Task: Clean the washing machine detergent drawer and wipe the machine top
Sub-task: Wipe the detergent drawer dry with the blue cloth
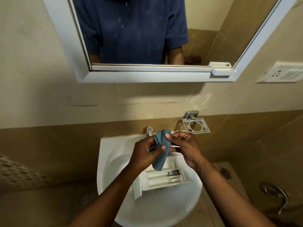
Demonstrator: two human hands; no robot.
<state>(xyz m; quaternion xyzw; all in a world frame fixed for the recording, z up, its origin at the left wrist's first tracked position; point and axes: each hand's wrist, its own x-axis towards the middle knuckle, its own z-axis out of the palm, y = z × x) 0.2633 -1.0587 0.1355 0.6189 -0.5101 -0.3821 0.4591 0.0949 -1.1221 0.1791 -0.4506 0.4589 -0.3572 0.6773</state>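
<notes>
Blue cloth pinched by left hand and right hand above sink; drawer lies in sink.

The drawer is white plastic, long and shallow, divided into several open compartments that face up. It lies tilted inside the white sink, its flat front panel toward the lower left and its far end under the hands. The cloth is dull blue, bunched and folded into a thick roll. It is held above the drawer, pinched between the left hand and the right hand, its loose lower end hanging just over the drawer's compartments.
</notes>
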